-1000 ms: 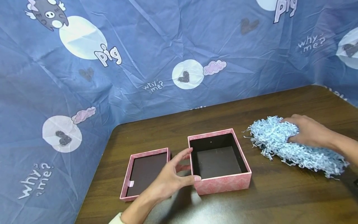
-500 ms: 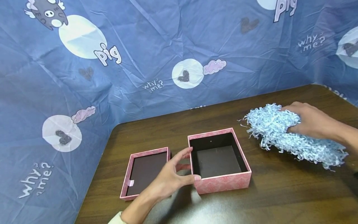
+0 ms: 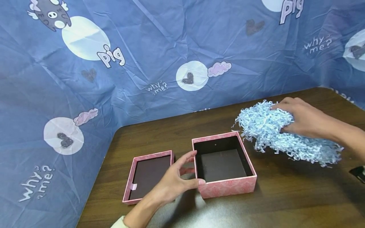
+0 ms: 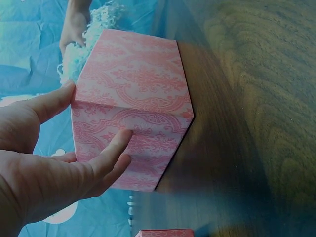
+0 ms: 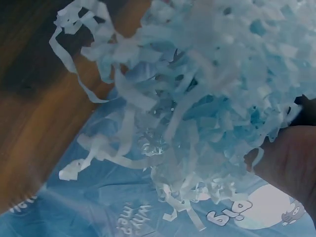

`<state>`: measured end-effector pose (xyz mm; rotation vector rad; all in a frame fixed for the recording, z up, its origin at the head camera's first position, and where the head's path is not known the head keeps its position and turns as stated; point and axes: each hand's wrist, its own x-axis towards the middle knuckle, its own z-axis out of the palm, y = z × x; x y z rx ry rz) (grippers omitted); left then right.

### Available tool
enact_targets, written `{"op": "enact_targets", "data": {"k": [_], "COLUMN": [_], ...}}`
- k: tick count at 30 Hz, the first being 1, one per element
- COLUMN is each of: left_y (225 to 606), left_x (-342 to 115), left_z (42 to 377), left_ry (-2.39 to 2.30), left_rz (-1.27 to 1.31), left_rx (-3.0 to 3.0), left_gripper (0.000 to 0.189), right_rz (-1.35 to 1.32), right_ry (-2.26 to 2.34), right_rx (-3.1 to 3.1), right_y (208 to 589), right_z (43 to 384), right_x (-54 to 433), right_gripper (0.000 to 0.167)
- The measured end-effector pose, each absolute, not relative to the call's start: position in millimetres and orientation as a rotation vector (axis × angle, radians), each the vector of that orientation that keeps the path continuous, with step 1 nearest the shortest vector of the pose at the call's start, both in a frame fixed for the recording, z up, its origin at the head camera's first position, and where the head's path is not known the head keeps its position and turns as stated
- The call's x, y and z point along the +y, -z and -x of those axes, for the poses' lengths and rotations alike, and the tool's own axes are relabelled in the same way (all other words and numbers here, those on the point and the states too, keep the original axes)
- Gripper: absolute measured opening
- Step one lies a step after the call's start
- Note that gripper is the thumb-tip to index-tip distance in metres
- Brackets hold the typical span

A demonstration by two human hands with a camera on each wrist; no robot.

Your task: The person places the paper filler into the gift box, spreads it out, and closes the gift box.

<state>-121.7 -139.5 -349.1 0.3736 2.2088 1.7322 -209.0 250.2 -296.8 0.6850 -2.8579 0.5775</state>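
Note:
An open pink patterned box (image 3: 228,188) with a dark inside stands on the wooden table. My left hand (image 3: 174,183) is at its left side, fingers spread fairly straight against the wall and thumb at the near-left corner. The left wrist view shows these fingertips (image 4: 123,138) on the patterned side. My right hand (image 3: 302,117) grips a big clump of light blue shredded paper (image 3: 265,120), held over the table to the right of the box. Its left end comes close to the box's far-right corner. Curly strands (image 5: 222,74) fill the right wrist view and hide most of that hand.
A shallow pink lid (image 3: 151,174) lies inside-up to the left of the box, partly behind my left forearm. Blue printed cloth (image 3: 154,38) hangs behind the table (image 3: 142,136). A small black object (image 3: 357,173) shows at the right edge.
My right hand has lifted the shredded paper and carried it left towards the box. The left hand, the box and the lid stay in place.

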Motion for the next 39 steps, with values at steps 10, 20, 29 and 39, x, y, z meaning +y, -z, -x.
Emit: {"op": "enact_targets", "data": {"k": [10, 20, 29, 39], "left_y": [349, 349, 349, 349], "left_x": [-141, -142, -142, -141], "left_z": [122, 121, 122, 123], "left_ry": [-1.722, -1.725, -1.732, -1.726], "left_rz": [-0.362, -0.367, -0.381, -0.384], "left_rx": [2.214, 2.213, 2.209, 2.189], "left_gripper": [0.079, 0.079, 0.080, 0.079], "right_rz": [-0.757, -0.897, -1.126, -1.238], "right_ry": [-0.553, -0.520, -0.327, -0.222], "right_rx": [-2.841, -2.800, -2.659, -2.625], "right_y": [286, 277, 276, 288], "right_z": [211, 206, 201, 192], "right_x": [229, 201, 171, 130], "right_gripper": [0.069, 0.068, 0.070, 0.067]}}
